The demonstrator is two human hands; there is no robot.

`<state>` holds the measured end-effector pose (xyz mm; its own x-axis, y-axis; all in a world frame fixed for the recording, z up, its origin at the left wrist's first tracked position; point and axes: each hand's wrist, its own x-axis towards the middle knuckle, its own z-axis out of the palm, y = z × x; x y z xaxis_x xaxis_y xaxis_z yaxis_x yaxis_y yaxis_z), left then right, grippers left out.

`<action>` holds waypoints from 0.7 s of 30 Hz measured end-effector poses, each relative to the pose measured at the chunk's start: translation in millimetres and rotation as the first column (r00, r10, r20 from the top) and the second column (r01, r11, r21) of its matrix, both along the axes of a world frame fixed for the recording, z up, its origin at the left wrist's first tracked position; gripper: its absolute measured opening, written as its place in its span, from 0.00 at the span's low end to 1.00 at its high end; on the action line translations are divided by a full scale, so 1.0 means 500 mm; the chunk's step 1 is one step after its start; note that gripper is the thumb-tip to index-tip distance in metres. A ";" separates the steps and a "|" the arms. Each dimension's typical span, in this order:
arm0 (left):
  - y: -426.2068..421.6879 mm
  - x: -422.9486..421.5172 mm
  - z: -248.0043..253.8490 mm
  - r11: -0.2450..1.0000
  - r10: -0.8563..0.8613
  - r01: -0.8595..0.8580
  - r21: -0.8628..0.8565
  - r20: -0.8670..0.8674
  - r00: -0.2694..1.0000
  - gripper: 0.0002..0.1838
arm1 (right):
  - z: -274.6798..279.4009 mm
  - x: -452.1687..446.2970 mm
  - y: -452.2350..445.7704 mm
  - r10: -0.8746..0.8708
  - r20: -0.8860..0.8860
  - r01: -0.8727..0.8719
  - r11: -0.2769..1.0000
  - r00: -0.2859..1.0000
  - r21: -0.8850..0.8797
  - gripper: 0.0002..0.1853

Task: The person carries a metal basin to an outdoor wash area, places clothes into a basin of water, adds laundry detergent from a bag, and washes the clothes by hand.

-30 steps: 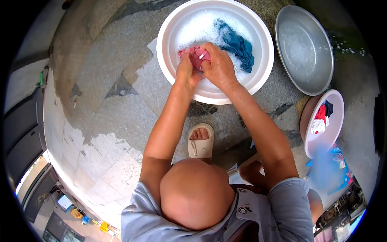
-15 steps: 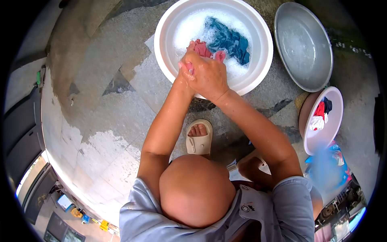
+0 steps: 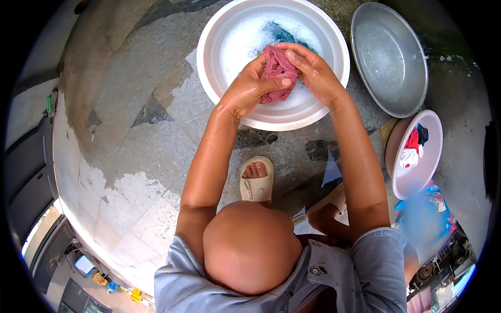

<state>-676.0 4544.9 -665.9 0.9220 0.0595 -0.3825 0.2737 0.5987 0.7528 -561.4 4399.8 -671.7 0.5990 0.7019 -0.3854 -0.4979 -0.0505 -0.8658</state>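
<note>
A wet, bunched pink cloth (image 3: 279, 73) is held between both hands over a white basin (image 3: 209, 68) of sudsy water. My left hand (image 3: 251, 86) grips the cloth's left side, thumb pressed across its front. On its right side, my right hand (image 3: 315, 75) has its fingers curled over the top edge. Behind the hands, a teal cloth (image 3: 282, 34) lies in the foam, partly hidden by the pink cloth and my right hand.
An oval metal basin (image 3: 389, 62) stands right of the white one. Below it, a tilted pink basin (image 3: 425, 161) holds red, white and dark clothes (image 3: 411, 148). A blue bag (image 3: 433, 208) lies nearby. My sandalled foot (image 3: 255, 180) rests on the wet paving.
The hands were clasped together, squeezing the pink cloth; now they are apart on either side of it. The cloth is spread wider and covers more of the teal cloth.
</note>
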 end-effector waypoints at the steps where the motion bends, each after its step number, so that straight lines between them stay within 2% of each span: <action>1: 0.005 0.001 -0.003 0.998 -0.043 0.043 0.048 0.009 0.999 0.28 | -0.017 0.010 -0.005 0.047 0.148 -0.039 0.998 0.988 -0.057 0.12; 2: 0.012 0.000 -0.006 0.992 -0.086 0.084 0.097 0.015 0.996 0.28 | -0.035 0.016 -0.008 0.101 0.290 -0.069 0.991 0.952 -0.118 0.12; 3: 0.018 0.000 -0.001 0.985 0.002 -0.003 0.171 0.005 1.000 0.27 | -0.022 0.016 -0.004 0.001 0.346 0.028 0.996 0.938 -0.079 0.11; 4: 0.025 0.000 0.005 0.966 0.090 -0.088 0.243 0.003 0.996 0.26 | -0.019 0.025 -0.006 -0.130 0.303 0.156 0.986 0.944 -0.062 0.09; 5: 0.047 -0.004 -0.002 0.951 0.165 -0.154 0.269 -0.019 0.986 0.24 | -0.023 0.033 -0.009 -0.198 0.352 0.228 0.973 0.915 -0.046 0.09; 6: 0.070 -0.007 -0.018 0.949 0.250 -0.246 0.198 0.006 0.968 0.22 | -0.023 0.040 -0.012 -0.265 0.401 0.300 0.954 0.877 -0.026 0.09; 13: 0.104 -0.007 -0.022 0.747 0.499 -0.524 0.409 0.177 0.849 0.18 | -0.009 0.061 0.003 -0.482 0.337 0.516 0.856 0.809 -0.015 0.09; 14: 0.107 -0.011 -0.017 0.703 0.526 -0.561 0.436 0.212 0.824 0.18 | -0.008 0.063 0.007 -0.444 0.302 0.482 0.874 0.844 -0.062 0.10; 16: 0.117 -0.008 -0.025 0.594 0.555 -0.534 0.602 0.174 0.814 0.19 | -0.014 0.074 0.014 -0.371 0.224 0.408 0.901 0.901 -0.149 0.10; 17: 0.113 0.003 -0.033 0.521 0.580 -0.504 0.689 0.147 0.801 0.20 | -0.043 0.086 0.019 -0.291 0.309 0.366 0.904 0.905 -0.222 0.12; 18: 0.109 0.014 -0.041 0.442 0.608 -0.465 0.767 0.125 0.784 0.21 | -0.061 0.089 0.029 -0.182 0.506 0.378 0.869 0.843 -0.318 0.12; 19: 0.099 0.027 -0.048 0.458 0.583 -0.436 0.775 0.109 0.805 0.25 | -0.078 0.092 0.040 -0.045 0.666 0.409 0.820 0.744 -0.401 0.13; 20: 0.081 0.033 -0.057 0.202 0.525 -0.342 0.918 0.193 0.829 0.30 | -0.097 0.096 0.051 0.110 0.781 0.456 0.759 0.615 -0.466 0.14; 21: 0.065 0.043 -0.062 0.099 0.391 -0.305 0.947 0.245 0.887 0.33 | -0.149 0.108 0.053 0.199 0.825 0.433 0.772 0.530 -0.464 0.20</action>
<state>-654.4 4577.6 -696.8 0.6672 0.7168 0.2028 0.3210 -0.5223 0.7900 -507.6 4426.3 -746.1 0.9023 0.4289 0.0435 0.3460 -0.6602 -0.6667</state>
